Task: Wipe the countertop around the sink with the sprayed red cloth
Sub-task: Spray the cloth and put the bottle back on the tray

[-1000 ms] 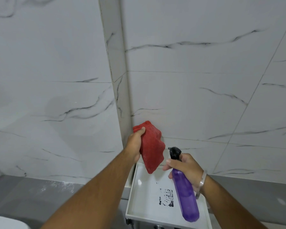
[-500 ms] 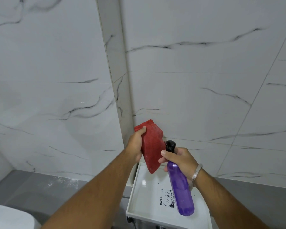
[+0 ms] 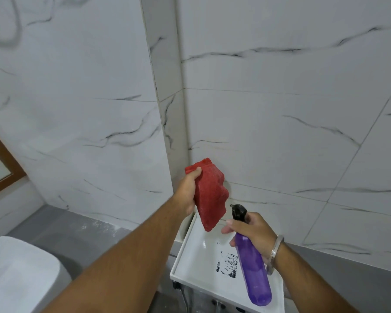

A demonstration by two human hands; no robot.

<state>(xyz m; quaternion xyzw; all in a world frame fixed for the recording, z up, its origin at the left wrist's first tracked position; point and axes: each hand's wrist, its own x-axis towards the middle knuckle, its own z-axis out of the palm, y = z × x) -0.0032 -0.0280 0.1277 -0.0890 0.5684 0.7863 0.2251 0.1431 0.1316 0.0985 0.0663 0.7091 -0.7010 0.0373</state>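
- my left hand (image 3: pixel 188 192): fingers clamped on red cloth (image 3: pixel 210 197), held up near wall
- my right hand (image 3: pixel 251 231): fingers wrapped round purple bottle (image 3: pixel 253 267), over white tray (image 3: pixel 191 256)

white tray (image 3: pixel 185 249) | black printed mark (image 3: pixel 228 264) on its surface

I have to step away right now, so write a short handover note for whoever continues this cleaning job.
Left hand: grip closed on the red cloth, held up in the air before the wall.
Right hand: grip closed on the purple spray bottle, black nozzle aimed toward the cloth.
White tray-like surface sits below both hands.
Done: cloth and bottle picked up; whether the cloth is wet cannot be told.
Left: all the wiping; cloth touches no surface yet.
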